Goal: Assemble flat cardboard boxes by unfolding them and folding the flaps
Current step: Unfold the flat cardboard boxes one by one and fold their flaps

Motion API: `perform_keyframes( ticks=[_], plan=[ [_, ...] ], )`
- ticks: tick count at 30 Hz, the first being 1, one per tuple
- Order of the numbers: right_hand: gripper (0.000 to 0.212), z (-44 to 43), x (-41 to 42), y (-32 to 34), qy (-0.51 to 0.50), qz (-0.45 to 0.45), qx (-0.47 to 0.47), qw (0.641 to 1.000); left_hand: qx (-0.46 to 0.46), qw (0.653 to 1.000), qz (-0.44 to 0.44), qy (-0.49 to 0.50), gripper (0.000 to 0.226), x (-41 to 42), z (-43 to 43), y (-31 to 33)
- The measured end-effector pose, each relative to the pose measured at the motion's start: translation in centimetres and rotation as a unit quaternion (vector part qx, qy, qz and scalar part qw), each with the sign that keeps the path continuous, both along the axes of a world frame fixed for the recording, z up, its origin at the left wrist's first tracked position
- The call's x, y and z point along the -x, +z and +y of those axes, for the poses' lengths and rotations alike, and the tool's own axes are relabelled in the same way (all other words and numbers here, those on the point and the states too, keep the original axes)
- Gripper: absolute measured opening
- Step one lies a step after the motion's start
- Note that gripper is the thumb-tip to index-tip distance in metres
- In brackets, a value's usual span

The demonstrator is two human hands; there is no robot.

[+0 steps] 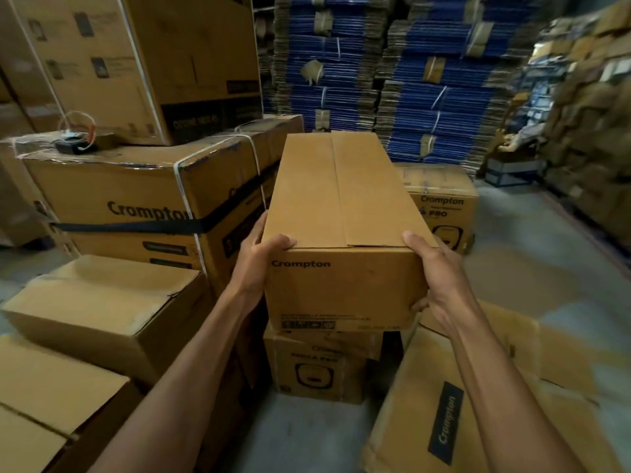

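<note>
Gripping the assembled box [341,199] at its near end: left hand [264,257] wrapped round the left corner, with thumb over the top edge and fingers along the side; right hand [433,278] curled round the right corner, with thumb on top and fingertips at the lower front edge. Both forearms stretched forward. Held level, pointing lengthwise away, top flaps closed along a central seam. Directly above a smaller printed box [317,367]; touching or just clear, cannot tell. Tight on the left, just beside a strapped carton [136,192] and near a closed box [102,302]. On the right, flattened cardboard [478,404] low down, then open grey floor [529,250]. Ahead, bundled blue stacks [426,97], well apart.
</note>
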State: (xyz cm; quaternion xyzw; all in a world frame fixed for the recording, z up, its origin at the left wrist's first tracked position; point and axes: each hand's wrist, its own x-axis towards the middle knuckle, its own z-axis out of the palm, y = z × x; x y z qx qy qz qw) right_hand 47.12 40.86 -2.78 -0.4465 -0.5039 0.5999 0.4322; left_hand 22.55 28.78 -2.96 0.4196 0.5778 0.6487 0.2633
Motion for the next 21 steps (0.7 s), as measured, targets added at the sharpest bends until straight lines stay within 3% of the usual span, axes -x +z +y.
perform_keyframes(
  ticks=[3, 9, 12, 17, 21],
  plan=[
    [0.047, 1.6, 1.7, -0.6, -0.018, 0.004, 0.018, 1.000, 0.020, 1.000, -0.008, -0.015, 0.083, 2.0, 2.5, -0.5],
    [0.063, 4.6, 7.2, -1.6, -0.051, -0.024, 0.028, 0.998, 0.036, 0.998, -0.020, -0.051, 0.050, 7.8, 7.0, -0.6],
    [0.066, 6.1, 10.1, -2.0, -0.067, -0.034, 0.036, 0.997, 0.042, 0.997, -0.017, -0.067, 0.054, 11.3, 9.5, -1.1],
    [0.098, 8.7, 14.5, -3.1, -0.098, -0.033, 0.040, 0.994, 0.080, 0.993, 0.000, -0.092, 0.082, 16.3, 14.2, -1.7],
    [0.093, 12.4, 16.6, -4.8, -0.135, -0.037, 0.022, 0.990, 0.110, 0.985, 0.008, -0.132, 0.078, 18.6, 17.9, -2.2]
  ],
)
